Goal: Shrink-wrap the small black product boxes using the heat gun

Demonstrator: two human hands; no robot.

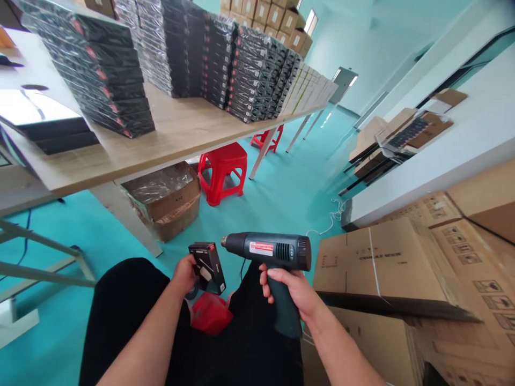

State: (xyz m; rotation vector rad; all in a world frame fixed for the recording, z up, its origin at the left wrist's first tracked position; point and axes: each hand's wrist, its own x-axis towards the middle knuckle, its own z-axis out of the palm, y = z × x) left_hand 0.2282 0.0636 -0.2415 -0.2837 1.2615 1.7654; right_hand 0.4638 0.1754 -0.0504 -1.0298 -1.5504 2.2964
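My left hand (185,275) grips the near side of a small black product box (208,269) with a pale item printed on its face. In my right hand (293,289) is a dark green heat gun (277,251), held by its handle with the fingers wrapped round it. The metal nozzle points left toward the top edge of the box, a short gap apart from it. Both are above my lap. A red stool seat (212,313) shows between my black-clad legs.
The wooden table (181,128) at upper left carries stacks of film-wrapped black boxes (116,69) and white boxes (309,88). Beneath it stand an open carton (167,201) with clear film and a red stool (223,169). Large cardboard boxes (374,257) fill the right side.
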